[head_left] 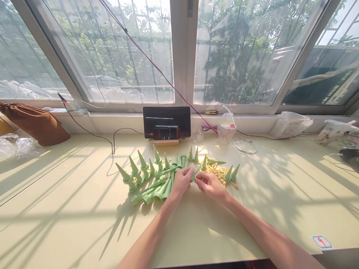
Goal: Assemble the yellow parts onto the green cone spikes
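Forearms (147, 233) come in over the near edge of the table (280, 194) in the head view, and the hands meet about midway between its left and right edges. Thumb and fingers of the left hand (183, 181) are clamped on a green cone (197, 171), which juts past the fingertips on their right side, its point up and towards the table's far right corner; its lower end is partly hidden. Just beside it, the right hand (211, 184) has its fingertips drawn together at the cone's right side (whether they pinch the cone or some small piece, I cannot tell).

Green spikes (153, 192) lie heaped beside the left hand, many with their wide ends towards the near edge. Beyond the heap, standing cones (135, 168) run in a slanting band towards the left edge. Yellow pegs (218, 170) are strewn just beyond the right hand, with a pair of upright cones (235, 173) on the side towards the right edge. Near the middle of the far edge, a phone (166, 133) leans before a tablet (166, 116). A sticker (322, 241) lies by the near right corner.
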Action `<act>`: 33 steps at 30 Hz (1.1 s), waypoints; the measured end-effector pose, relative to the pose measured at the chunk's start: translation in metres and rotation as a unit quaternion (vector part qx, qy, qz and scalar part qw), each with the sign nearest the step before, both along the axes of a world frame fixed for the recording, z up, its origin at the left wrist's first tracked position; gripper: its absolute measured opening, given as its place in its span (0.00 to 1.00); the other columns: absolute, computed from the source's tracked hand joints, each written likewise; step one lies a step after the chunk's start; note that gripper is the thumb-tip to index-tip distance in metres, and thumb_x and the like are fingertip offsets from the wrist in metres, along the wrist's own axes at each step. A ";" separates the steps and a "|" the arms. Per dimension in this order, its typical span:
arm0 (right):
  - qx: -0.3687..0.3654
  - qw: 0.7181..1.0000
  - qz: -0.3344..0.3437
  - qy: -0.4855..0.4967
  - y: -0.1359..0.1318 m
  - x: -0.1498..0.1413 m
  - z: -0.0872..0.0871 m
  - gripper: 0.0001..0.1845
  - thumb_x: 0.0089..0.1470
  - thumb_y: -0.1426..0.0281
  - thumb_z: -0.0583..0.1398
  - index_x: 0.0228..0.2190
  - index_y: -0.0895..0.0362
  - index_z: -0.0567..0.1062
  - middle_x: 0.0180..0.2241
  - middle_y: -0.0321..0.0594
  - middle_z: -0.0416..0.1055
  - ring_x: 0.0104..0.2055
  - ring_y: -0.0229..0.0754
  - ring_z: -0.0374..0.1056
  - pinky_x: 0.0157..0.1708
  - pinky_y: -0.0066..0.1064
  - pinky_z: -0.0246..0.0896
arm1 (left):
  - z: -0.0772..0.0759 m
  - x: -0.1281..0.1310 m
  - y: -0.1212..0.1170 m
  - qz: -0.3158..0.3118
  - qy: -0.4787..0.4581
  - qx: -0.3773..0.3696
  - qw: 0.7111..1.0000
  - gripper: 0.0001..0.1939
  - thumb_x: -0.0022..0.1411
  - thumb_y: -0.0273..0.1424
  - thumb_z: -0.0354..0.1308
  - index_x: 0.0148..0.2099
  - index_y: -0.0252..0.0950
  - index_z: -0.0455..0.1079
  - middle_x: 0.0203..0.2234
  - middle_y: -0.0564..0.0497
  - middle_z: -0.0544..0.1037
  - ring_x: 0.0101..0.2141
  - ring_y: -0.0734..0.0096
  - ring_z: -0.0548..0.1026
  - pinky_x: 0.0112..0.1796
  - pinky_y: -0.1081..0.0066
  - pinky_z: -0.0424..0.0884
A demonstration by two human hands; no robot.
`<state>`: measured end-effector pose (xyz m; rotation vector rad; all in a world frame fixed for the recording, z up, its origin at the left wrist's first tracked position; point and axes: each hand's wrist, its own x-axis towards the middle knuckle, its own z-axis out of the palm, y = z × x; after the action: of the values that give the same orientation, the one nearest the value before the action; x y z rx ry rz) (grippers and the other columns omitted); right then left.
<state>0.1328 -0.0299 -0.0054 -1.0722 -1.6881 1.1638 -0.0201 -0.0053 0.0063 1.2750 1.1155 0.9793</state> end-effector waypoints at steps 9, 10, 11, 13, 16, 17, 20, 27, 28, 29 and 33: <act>-0.113 0.991 0.011 0.069 0.000 0.000 0.008 0.16 0.55 0.59 0.60 0.24 0.56 0.67 0.17 0.27 0.55 0.15 0.30 0.50 0.14 0.25 0.43 | -0.003 0.000 0.002 -0.015 -0.017 -0.006 1.000 0.22 0.57 0.45 0.56 0.24 0.37 0.51 0.20 0.59 0.49 0.19 0.82 0.45 0.18 0.75 0.45; -0.123 0.990 0.012 0.074 0.000 0.000 0.010 0.16 0.55 0.58 0.60 0.24 0.56 0.67 0.17 0.27 0.54 0.14 0.29 0.49 0.13 0.25 0.42 | -0.003 0.000 0.002 -0.018 -0.018 -0.007 1.000 0.22 0.58 0.45 0.56 0.24 0.37 0.52 0.19 0.59 0.50 0.18 0.83 0.45 0.18 0.75 0.45; -0.130 0.988 0.014 0.077 -0.001 0.000 0.011 0.17 0.54 0.57 0.61 0.25 0.57 0.67 0.17 0.27 0.54 0.14 0.29 0.49 0.13 0.25 0.41 | -0.003 0.000 0.002 -0.023 -0.020 -0.009 1.000 0.22 0.58 0.46 0.56 0.24 0.37 0.53 0.19 0.58 0.52 0.18 0.83 0.46 0.18 0.75 0.45; -0.139 0.987 0.016 0.081 -0.001 0.001 0.013 0.17 0.54 0.56 0.61 0.25 0.57 0.68 0.17 0.26 0.54 0.13 0.29 0.49 0.12 0.25 0.39 | -0.003 0.000 0.003 -0.031 -0.025 -0.012 0.999 0.22 0.58 0.46 0.56 0.24 0.37 0.54 0.18 0.58 0.54 0.18 0.83 0.47 0.18 0.76 0.45; -0.145 0.983 0.030 0.110 0.000 0.002 0.010 0.18 0.54 0.55 0.62 0.26 0.58 0.70 0.16 0.26 0.53 0.13 0.28 0.48 0.13 0.25 0.38 | -0.002 0.000 0.002 -0.032 -0.039 -0.016 0.999 0.23 0.57 0.47 0.58 0.24 0.36 0.54 0.18 0.59 0.54 0.17 0.84 0.47 0.18 0.76 0.45; -0.149 0.980 0.036 0.124 0.001 0.002 0.009 0.19 0.54 0.55 0.62 0.26 0.59 0.71 0.16 0.25 0.51 0.13 0.28 0.48 0.13 0.25 0.38 | -0.001 0.000 0.002 -0.032 -0.043 -0.018 0.998 0.23 0.56 0.47 0.59 0.24 0.37 0.54 0.18 0.59 0.53 0.17 0.84 0.46 0.18 0.76 0.45; -0.175 0.968 0.051 0.171 0.004 0.004 0.003 0.19 0.53 0.55 0.64 0.25 0.59 0.71 0.16 0.24 0.49 0.13 0.27 0.47 0.14 0.25 0.37 | 0.000 0.000 0.001 -0.035 -0.051 -0.021 0.998 0.24 0.56 0.48 0.60 0.24 0.37 0.54 0.18 0.59 0.52 0.17 0.84 0.46 0.18 0.76 0.45; -0.248 0.929 0.081 0.263 0.005 0.006 0.000 0.18 0.51 0.59 0.67 0.25 0.59 0.70 0.17 0.24 0.45 0.14 0.27 0.44 0.14 0.24 0.32 | 0.006 0.001 0.000 -0.050 -0.060 -0.028 0.997 0.26 0.55 0.51 0.61 0.24 0.36 0.55 0.19 0.59 0.53 0.17 0.84 0.49 0.19 0.76 0.47; -0.256 0.924 0.081 0.274 0.005 0.007 0.001 0.18 0.51 0.60 0.67 0.25 0.59 0.69 0.18 0.24 0.46 0.15 0.26 0.45 0.15 0.24 0.32 | 0.007 0.001 0.000 -0.052 -0.057 -0.031 0.997 0.25 0.55 0.51 0.61 0.25 0.36 0.57 0.18 0.59 0.54 0.17 0.84 0.49 0.19 0.76 0.47; -0.264 0.918 0.081 0.285 0.004 0.007 0.002 0.17 0.51 0.61 0.67 0.25 0.59 0.68 0.18 0.24 0.47 0.15 0.26 0.45 0.15 0.24 0.32 | 0.008 0.001 0.000 -0.055 -0.054 -0.034 0.996 0.25 0.55 0.52 0.61 0.26 0.36 0.59 0.18 0.59 0.55 0.17 0.84 0.49 0.19 0.76 0.47; -0.285 0.900 0.084 0.317 0.005 0.007 0.002 0.16 0.51 0.64 0.67 0.25 0.59 0.67 0.17 0.24 0.47 0.15 0.26 0.45 0.15 0.23 0.33 | 0.010 0.001 -0.001 -0.062 -0.048 -0.031 0.996 0.24 0.54 0.53 0.60 0.29 0.36 0.65 0.18 0.59 0.58 0.16 0.84 0.49 0.19 0.76 0.49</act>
<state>0.1396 -0.0252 -0.0038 -0.7395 -0.9502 1.9446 -0.0188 -0.0063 0.0164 1.2190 0.9753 0.8968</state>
